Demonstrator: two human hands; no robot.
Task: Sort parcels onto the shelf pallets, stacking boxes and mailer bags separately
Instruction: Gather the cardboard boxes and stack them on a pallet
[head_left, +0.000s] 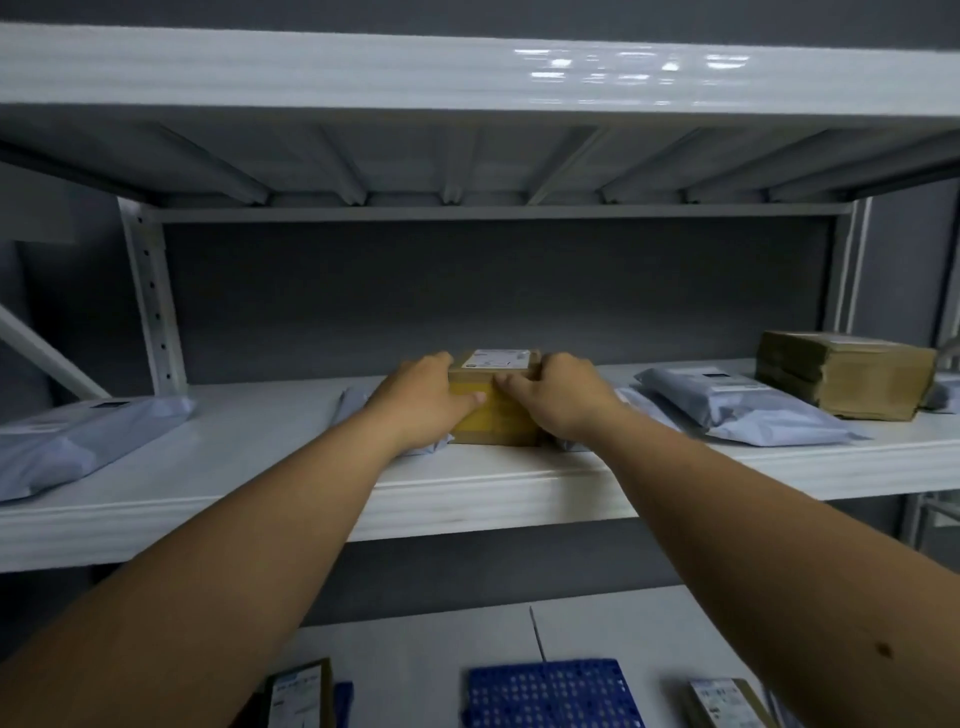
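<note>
A small brown cardboard box (494, 415) with yellow tape and a white label stands on the middle white shelf (291, 467). My left hand (421, 402) grips its left side and my right hand (558, 397) grips its right side, thumbs on the front face. The box rests on or among grey mailer bags, partly hidden under my hands. Another grey mailer bag (78, 441) lies at the shelf's left end, and one more mailer bag (737, 405) lies to the right. A larger brown box (844, 371) sits at the far right.
The upper shelf (467, 73) overhangs close above. On the lower level lie a blue perforated pallet (550, 693), a labelled box (298, 696) at the left and a labelled parcel (724, 701) at the right. Shelf uprights (150, 296) stand on both sides.
</note>
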